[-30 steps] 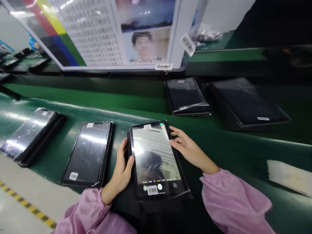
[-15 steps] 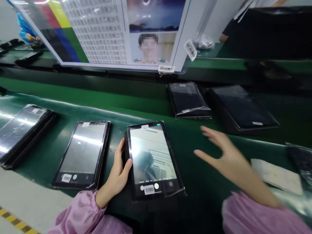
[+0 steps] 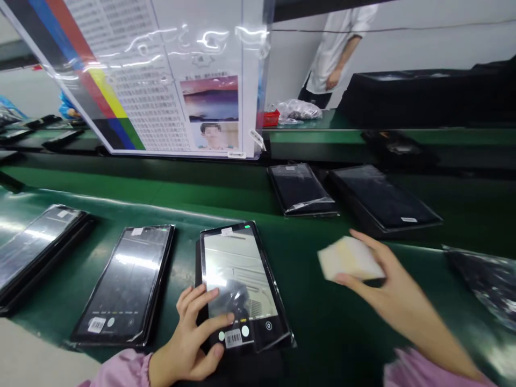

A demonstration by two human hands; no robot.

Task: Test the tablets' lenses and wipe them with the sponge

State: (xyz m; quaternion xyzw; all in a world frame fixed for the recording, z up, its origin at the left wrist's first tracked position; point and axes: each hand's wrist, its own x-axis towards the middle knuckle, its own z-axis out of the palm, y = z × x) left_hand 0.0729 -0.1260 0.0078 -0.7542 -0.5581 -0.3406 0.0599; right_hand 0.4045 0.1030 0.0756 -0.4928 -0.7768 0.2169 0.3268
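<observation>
Resting half-spread on the lit tablet [image 3: 252, 269], gripping nothing, left hand [image 3: 187, 334] probably steadies it while right hand [image 3: 389, 285] pinches whitish pad [image 3: 349, 259] at right.

PLACE: electronics workshop | green workbench [image 3: 304, 290] | several film-covered tablets [image 3: 123, 282] | printed colour-block chart [image 3: 141, 91]

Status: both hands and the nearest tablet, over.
Left hand over nearest tablet, blocking its lower-left part. Right hand gripping white pad, apart from tablet. Tablet face up, lit.
</observation>
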